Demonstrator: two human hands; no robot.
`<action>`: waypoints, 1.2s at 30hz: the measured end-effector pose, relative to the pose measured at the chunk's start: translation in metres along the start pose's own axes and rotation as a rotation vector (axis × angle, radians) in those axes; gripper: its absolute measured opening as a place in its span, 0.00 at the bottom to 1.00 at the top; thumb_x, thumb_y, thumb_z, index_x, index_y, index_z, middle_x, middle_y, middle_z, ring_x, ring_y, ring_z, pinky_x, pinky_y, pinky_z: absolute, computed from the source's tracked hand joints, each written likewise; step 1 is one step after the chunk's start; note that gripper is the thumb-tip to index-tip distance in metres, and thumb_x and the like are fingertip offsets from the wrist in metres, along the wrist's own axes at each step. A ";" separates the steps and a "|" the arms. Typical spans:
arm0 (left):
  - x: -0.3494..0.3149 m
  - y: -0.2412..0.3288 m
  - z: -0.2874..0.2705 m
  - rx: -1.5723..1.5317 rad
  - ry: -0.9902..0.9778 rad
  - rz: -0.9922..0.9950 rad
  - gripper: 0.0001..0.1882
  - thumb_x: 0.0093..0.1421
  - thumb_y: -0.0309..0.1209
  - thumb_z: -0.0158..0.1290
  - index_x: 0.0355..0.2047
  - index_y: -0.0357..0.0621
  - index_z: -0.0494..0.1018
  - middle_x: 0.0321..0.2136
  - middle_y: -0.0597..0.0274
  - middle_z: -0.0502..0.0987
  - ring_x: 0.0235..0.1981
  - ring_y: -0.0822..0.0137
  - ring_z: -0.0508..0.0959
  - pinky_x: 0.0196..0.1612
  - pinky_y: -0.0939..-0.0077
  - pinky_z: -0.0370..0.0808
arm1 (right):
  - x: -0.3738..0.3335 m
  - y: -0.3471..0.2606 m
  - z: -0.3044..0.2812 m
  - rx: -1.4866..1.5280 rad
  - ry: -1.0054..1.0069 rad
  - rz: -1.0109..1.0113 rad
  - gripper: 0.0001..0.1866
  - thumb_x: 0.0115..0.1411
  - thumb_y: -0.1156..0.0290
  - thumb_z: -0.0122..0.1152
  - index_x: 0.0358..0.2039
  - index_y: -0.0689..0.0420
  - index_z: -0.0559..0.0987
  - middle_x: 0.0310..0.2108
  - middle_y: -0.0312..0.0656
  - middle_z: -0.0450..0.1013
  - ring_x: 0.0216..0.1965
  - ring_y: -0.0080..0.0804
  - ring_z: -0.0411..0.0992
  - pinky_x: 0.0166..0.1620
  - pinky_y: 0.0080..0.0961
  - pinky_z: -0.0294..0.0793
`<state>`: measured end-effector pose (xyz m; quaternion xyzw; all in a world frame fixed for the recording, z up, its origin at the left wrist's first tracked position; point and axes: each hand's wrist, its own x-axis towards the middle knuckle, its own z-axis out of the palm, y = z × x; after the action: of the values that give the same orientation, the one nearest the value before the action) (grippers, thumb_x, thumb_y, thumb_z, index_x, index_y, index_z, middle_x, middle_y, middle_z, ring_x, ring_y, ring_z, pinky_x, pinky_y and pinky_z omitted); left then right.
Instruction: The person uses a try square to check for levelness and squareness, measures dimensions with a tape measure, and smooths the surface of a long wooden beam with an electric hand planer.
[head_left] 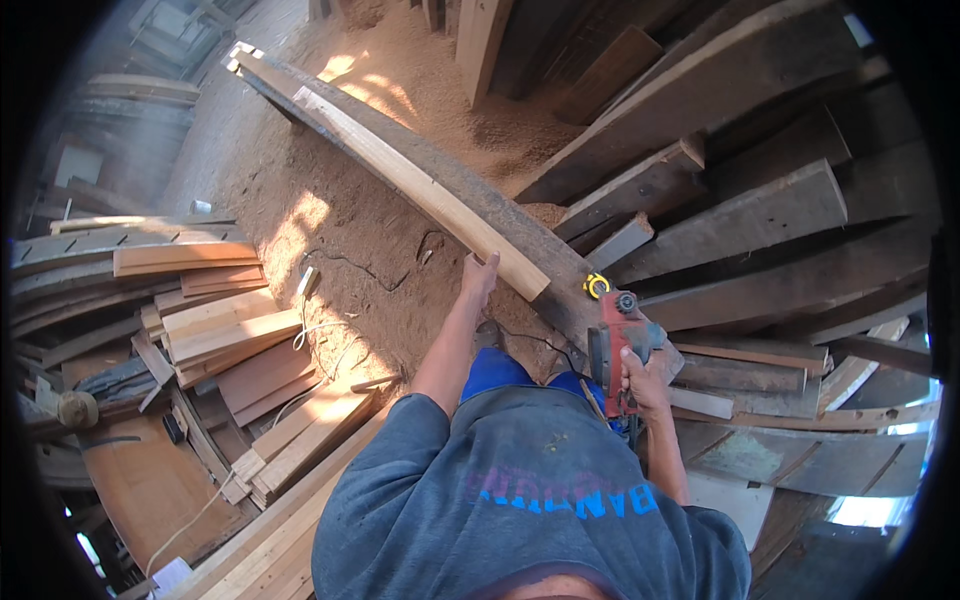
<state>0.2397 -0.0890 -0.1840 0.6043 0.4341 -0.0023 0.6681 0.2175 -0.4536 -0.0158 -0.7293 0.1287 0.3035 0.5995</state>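
Note:
A long pale wooden plank [420, 190] lies along a dark, narrow workbench beam [400, 133] that runs from the upper left toward me. My left hand [482, 279] is closed on the plank's near left edge, thumb up, with part of the fingers hidden. At the near end of the beam rests a red and grey electric hand planer [607, 352]. My right hand [643, 378] wraps around its handle. Just beyond the planer sits a yellow tape measure [597, 286].
Stacked boards [225, 325] stand at the left, with a white cord [300, 395] trailing over them. Heavy dark timbers [730, 220] crowd the right side. Sawdust [340, 240] covers the ground, and a black cable [375, 280] crosses it.

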 end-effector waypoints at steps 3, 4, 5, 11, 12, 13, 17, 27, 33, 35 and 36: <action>0.014 -0.008 0.004 0.053 0.050 -0.151 0.25 0.65 0.41 0.59 0.55 0.37 0.66 0.48 0.49 0.76 0.47 0.56 0.77 0.48 0.52 0.75 | -0.020 0.025 -0.026 0.161 0.213 -0.001 0.13 0.65 0.61 0.62 0.35 0.57 0.73 0.18 0.31 0.67 0.15 0.18 0.65 0.18 0.21 0.66; 0.026 -0.017 -0.004 0.029 0.046 -0.158 0.25 0.65 0.42 0.59 0.54 0.40 0.66 0.46 0.51 0.76 0.44 0.57 0.77 0.44 0.51 0.76 | -0.028 0.032 -0.029 0.234 0.276 0.007 0.12 0.65 0.61 0.62 0.33 0.57 0.73 0.18 0.32 0.67 0.15 0.19 0.66 0.19 0.21 0.68; 0.038 -0.023 -0.009 0.005 0.034 -0.165 0.25 0.65 0.43 0.59 0.54 0.42 0.66 0.45 0.54 0.77 0.40 0.59 0.78 0.40 0.50 0.76 | -0.034 0.039 -0.028 0.254 0.319 0.017 0.12 0.65 0.61 0.62 0.33 0.57 0.73 0.18 0.32 0.67 0.15 0.19 0.66 0.19 0.21 0.68; 0.043 -0.029 -0.010 0.076 -0.127 -0.156 0.24 0.65 0.50 0.59 0.46 0.44 0.67 0.33 0.59 0.73 0.28 0.65 0.73 0.28 0.59 0.73 | -0.086 0.079 -0.027 0.714 0.821 -0.075 0.11 0.67 0.60 0.59 0.33 0.54 0.73 0.19 0.32 0.68 0.15 0.22 0.66 0.19 0.23 0.68; 0.042 -0.031 -0.008 0.077 -0.117 -0.119 0.24 0.66 0.51 0.58 0.45 0.43 0.67 0.33 0.59 0.72 0.28 0.64 0.73 0.28 0.58 0.74 | -0.094 0.088 -0.026 0.723 0.870 -0.067 0.11 0.67 0.60 0.59 0.33 0.54 0.73 0.19 0.32 0.68 0.15 0.22 0.66 0.19 0.23 0.68; 0.048 -0.037 -0.015 0.097 -0.141 -0.128 0.24 0.66 0.51 0.58 0.45 0.43 0.67 0.33 0.59 0.72 0.28 0.64 0.73 0.28 0.58 0.74 | -0.102 0.091 -0.022 0.817 0.903 -0.077 0.11 0.67 0.60 0.59 0.33 0.54 0.73 0.19 0.31 0.67 0.15 0.22 0.66 0.19 0.23 0.68; 0.079 -0.037 -0.025 0.026 -0.161 -0.149 0.26 0.69 0.54 0.51 0.48 0.42 0.66 0.36 0.58 0.72 0.31 0.61 0.73 0.32 0.56 0.74 | -0.125 0.122 -0.016 0.947 1.011 -0.106 0.11 0.67 0.60 0.59 0.31 0.52 0.72 0.18 0.29 0.65 0.15 0.21 0.65 0.19 0.23 0.68; 0.011 0.050 0.046 -0.291 0.378 -0.094 0.38 0.73 0.53 0.35 0.68 0.30 0.54 0.64 0.39 0.63 0.62 0.40 0.70 0.61 0.35 0.71 | -0.065 0.270 -0.024 1.225 0.933 0.126 0.11 0.67 0.60 0.58 0.29 0.48 0.71 0.19 0.27 0.64 0.16 0.20 0.63 0.19 0.22 0.67; 0.080 0.000 0.007 -0.140 0.375 0.202 0.36 0.76 0.50 0.31 0.70 0.29 0.47 0.67 0.40 0.60 0.66 0.46 0.65 0.68 0.54 0.65 | 0.014 0.385 -0.031 1.315 0.917 0.247 0.13 0.69 0.55 0.59 0.34 0.49 0.72 0.22 0.27 0.65 0.20 0.19 0.64 0.22 0.22 0.68; 0.085 -0.008 0.000 -0.124 0.319 0.260 0.32 0.77 0.47 0.28 0.68 0.32 0.53 0.65 0.42 0.64 0.63 0.48 0.69 0.66 0.55 0.68 | 0.038 0.414 -0.035 1.350 0.854 0.248 0.13 0.69 0.56 0.57 0.34 0.50 0.72 0.23 0.28 0.65 0.20 0.20 0.65 0.24 0.23 0.70; 0.078 -0.005 0.008 -0.128 0.266 0.264 0.31 0.77 0.47 0.27 0.68 0.34 0.54 0.64 0.44 0.66 0.62 0.48 0.70 0.66 0.55 0.69 | 0.044 0.438 -0.037 1.344 0.812 0.246 0.13 0.70 0.56 0.53 0.34 0.51 0.72 0.24 0.31 0.66 0.22 0.22 0.67 0.26 0.25 0.72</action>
<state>0.2895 -0.0561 -0.2345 0.6073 0.4348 0.1926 0.6364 0.0212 -0.5898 -0.3877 -0.2454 0.5726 -0.0646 0.7796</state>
